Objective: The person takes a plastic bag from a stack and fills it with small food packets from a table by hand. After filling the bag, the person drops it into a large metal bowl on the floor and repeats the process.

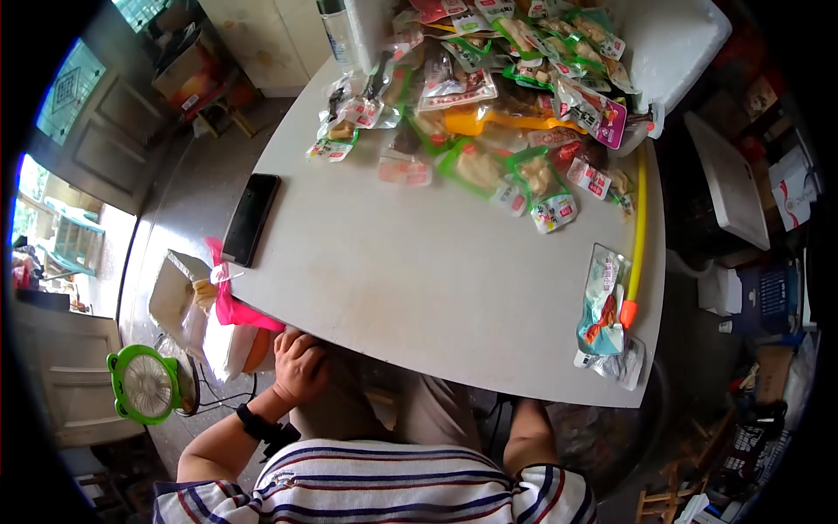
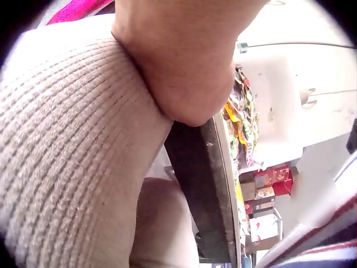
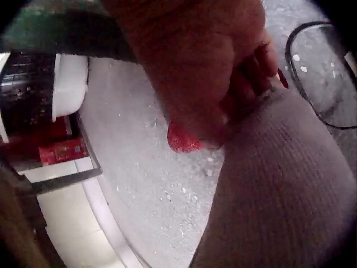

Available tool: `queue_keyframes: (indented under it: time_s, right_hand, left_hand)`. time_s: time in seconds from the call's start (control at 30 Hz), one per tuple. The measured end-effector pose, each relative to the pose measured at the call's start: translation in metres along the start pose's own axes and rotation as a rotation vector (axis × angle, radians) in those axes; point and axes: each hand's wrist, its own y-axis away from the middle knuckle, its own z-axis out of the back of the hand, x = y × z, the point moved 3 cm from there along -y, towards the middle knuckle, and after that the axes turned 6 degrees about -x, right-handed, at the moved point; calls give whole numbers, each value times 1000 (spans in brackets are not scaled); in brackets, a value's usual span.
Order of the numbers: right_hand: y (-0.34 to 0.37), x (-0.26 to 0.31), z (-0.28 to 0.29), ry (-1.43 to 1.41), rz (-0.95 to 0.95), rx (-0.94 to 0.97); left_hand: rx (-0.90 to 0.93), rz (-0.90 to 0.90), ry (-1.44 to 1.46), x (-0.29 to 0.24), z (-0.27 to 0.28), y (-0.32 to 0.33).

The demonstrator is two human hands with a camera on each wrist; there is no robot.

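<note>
My left hand (image 1: 301, 367) rests on the left knee of the beige trousers (image 2: 72, 145), just below the table's near edge, with its fingers draped loosely. In the head view the table hides my right hand. The right wrist view shows that hand (image 3: 206, 67) resting on the other trouser leg (image 3: 284, 184), its fingers loosely bent and nothing seen in them. A heap of snack packets (image 1: 532, 52) spills from a white foam box (image 1: 690, 44) at the far side of the table (image 1: 419, 262).
A black phone (image 1: 251, 220) lies at the table's left edge, near a pink ribbon (image 1: 229, 297). Along the right edge lie a yellow tube (image 1: 642, 218) with an orange end and a teal packet (image 1: 602, 297). A green fan (image 1: 147, 384) stands at the left.
</note>
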Motion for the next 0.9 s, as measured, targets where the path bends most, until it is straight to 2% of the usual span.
queue_keyframes:
  time_s: [0.2, 0.3, 0.37, 0.47, 0.53, 0.63, 0.67, 0.73, 0.8, 0.83, 0.9]
  right_hand:
    - [17, 6, 10, -34, 28, 6]
    - [33, 6, 21, -159, 23, 67]
    - [46, 6, 30, -333, -41, 189]
    - [66, 6, 40, -551, -184, 355]
    - [77, 6, 45, -521, -226, 367]
    - [88, 24, 58, -100, -147, 126]
    - [119, 69, 60, -144, -128, 111]
    - [145, 109, 65, -127, -115, 0]
    - [151, 115, 67, -120, -40, -76]
    - [147, 114, 66, -121, 30, -96]
    - [146, 110, 63, -124, 105, -126]
  left_hand:
    - [-45, 18, 51, 1, 5, 5]
    - [-79, 9, 99, 5, 5, 12]
    - [-66, 14, 97, 7, 6, 19]
    - [-171, 44, 188, 13, 7, 32]
    - [-255, 80, 210, 21, 12, 41]
    - [-407, 116, 95, 50, 25, 57]
    - [-441, 207, 85, 63, 33, 62]
    - [-520, 339, 1, 100, 47, 81]
    - [-435, 605, -19, 150, 49, 110]
    - [-458, 745, -59, 166, 55, 121]
    - [-303, 851, -216, 211, 49, 149]
